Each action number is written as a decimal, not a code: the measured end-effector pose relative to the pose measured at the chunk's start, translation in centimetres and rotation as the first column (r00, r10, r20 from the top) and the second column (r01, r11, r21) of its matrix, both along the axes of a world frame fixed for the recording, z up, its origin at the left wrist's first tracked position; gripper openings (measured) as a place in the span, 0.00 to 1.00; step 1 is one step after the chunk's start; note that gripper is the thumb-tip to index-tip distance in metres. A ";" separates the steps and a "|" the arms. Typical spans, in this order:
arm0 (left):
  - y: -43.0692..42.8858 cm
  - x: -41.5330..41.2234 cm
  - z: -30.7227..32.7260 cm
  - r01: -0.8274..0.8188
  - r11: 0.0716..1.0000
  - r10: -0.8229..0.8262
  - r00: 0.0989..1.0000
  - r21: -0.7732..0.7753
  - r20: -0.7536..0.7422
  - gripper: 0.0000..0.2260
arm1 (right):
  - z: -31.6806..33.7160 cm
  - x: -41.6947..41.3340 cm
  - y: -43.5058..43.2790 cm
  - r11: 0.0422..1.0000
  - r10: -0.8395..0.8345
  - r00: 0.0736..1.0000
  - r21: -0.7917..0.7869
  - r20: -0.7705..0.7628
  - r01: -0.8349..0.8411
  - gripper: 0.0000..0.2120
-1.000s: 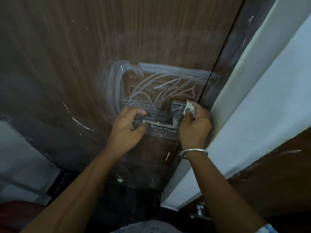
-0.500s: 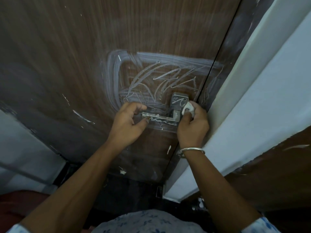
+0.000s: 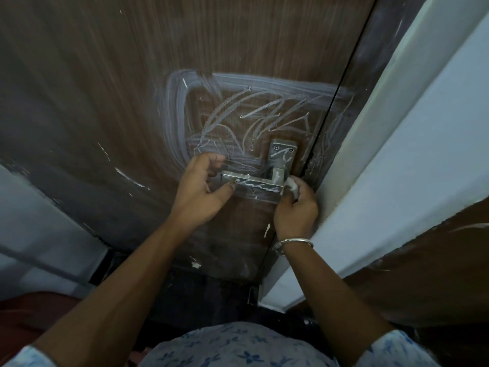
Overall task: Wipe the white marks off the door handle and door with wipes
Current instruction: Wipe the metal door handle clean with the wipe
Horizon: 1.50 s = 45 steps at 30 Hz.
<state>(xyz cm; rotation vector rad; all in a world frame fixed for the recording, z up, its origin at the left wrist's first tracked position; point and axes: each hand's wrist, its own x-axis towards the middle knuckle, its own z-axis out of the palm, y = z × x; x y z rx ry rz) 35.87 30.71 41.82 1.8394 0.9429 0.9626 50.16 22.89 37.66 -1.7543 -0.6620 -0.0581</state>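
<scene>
Down a little went the right hand (image 3: 296, 207), and its fingers squeeze the white wipe (image 3: 292, 188) against the right end of the door handle (image 3: 251, 182). At the other end the left hand (image 3: 201, 192) pinches the handle. White marks (image 3: 238, 112) cover the brown door (image 3: 132, 75).

The door frame (image 3: 370, 144) hems the handle (image 3: 254, 181) rightward; room lies leftward.

Wipe (image 3: 293, 187) now lower, beside door handle (image 3: 251, 181)
</scene>
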 end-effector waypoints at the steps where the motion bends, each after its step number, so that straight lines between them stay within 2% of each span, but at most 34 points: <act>1: -0.1 0.1 -0.1 -0.003 1.000 0.003 1.000 -0.014 0.003 0.21 | -0.5 -0.1 -0.1 1.000 0.002 0.998 -0.013 -0.057 -0.003 0.12; 3: -0.3 0.1 -0.3 -0.010 0.999 0.011 1.000 -0.032 0.012 0.22 | -1.0 -0.2 0.1 1.000 -0.003 0.978 0.003 -0.209 0.003 0.12; 5: -0.4 0.2 -0.5 -0.015 0.999 0.015 1.000 -0.035 0.016 0.23 | -0.9 -0.1 0.8 0.992 0.006 0.876 0.112 -0.482 0.055 0.12; 7: -0.3 0.2 -0.6 -0.018 0.999 0.019 0.999 -0.040 0.027 0.23 | -0.3 -0.1 1.4 0.937 0.150 0.632 0.313 -0.760 0.154 0.14; 8: -0.3 0.3 -0.6 -0.022 0.999 0.023 0.999 -0.043 0.035 0.22 | -0.2 -0.2 1.5 0.896 0.251 0.503 0.395 -0.827 0.203 0.15; 10: -0.3 0.3 -0.6 -0.032 0.999 0.034 0.999 -0.042 0.041 0.21 | 0.1 -0.5 1.4 0.850 0.362 0.331 0.454 -0.872 0.266 0.16; 13: -0.4 0.3 -0.8 -0.035 0.999 0.037 0.997 -0.035 0.065 0.19 | 0.4 -0.6 1.4 0.831 0.431 0.131 0.450 -0.893 0.327 0.15; 15: -0.6 0.3 -1.0 -0.043 0.998 0.046 0.997 -0.037 0.065 0.18 | 0.8 -0.9 1.7 0.839 0.437 0.019 0.415 -0.899 0.352 0.12; 16: -0.7 0.3 -1.1 -0.046 0.998 0.049 0.997 -0.048 0.059 0.18 | 0.8 -1.1 2.0 0.845 0.428 -0.008 0.397 -0.904 0.358 0.12; 19: -1.2 0.4 -1.2 -0.038 0.995 0.046 0.995 -0.088 0.087 0.19 | 0.7 -1.4 2.3 0.857 0.429 -0.031 0.396 -0.903 0.330 0.16; 23: -1.6 -0.1 -1.1 -0.026 0.990 0.048 0.986 -0.140 0.159 0.18 | 0.4 -0.6 1.6 0.863 0.421 -0.040 0.387 -0.906 0.325 0.16; 28: -1.7 -0.3 -1.3 -0.069 0.983 0.107 0.970 -0.171 0.219 0.08 | 1.0 -1.1 2.1 0.858 0.448 -0.091 0.399 -0.889 0.325 0.16; 31: -1.4 0.0 -1.6 -0.125 0.959 0.188 0.953 -0.254 0.239 0.07 | 1.4 -2.4 2.6 0.861 0.478 -0.134 0.433 -0.868 0.267 0.07; 33: -1.2 -0.1 -1.8 -0.140 0.949 0.215 0.944 -0.283 0.251 0.07 | 1.5 -2.4 2.7 0.864 0.476 -0.137 0.432 -0.869 0.260 0.07; 35: -1.0 -0.4 -2.0 -0.170 0.931 0.260 0.930 -0.324 0.260 0.07 | 1.2 -2.1 2.4 0.868 0.460 -0.105 0.421 -0.882 0.263 0.07; 37: -0.9 -0.7 -2.3 -0.196 0.905 0.302 0.921 -0.377 0.246 0.08 | 1.0 -1.8 2.3 0.872 0.448 -0.092 0.412 -0.889 0.266 0.11; 41: -1.9 -0.8 -3.6 -0.199 0.931 0.228 0.972 -0.305 0.061 0.05 | 1.0 -2.0 2.2 0.860 0.490 -0.102 0.461 -0.866 0.217 0.05; 43: -2.9 -0.3 -4.0 -0.165 0.954 0.168 0.986 -0.249 -0.010 0.08 | 0.8 -2.4 2.0 0.866 0.483 -0.038 0.470 -0.875 0.171 0.07; 45: -3.6 0.5 -4.3 -0.112 0.969 0.108 0.994 -0.218 -0.030 0.08 | 0.3 -3.1 1.8 0.878 0.459 0.097 0.468 -0.883 0.101 0.11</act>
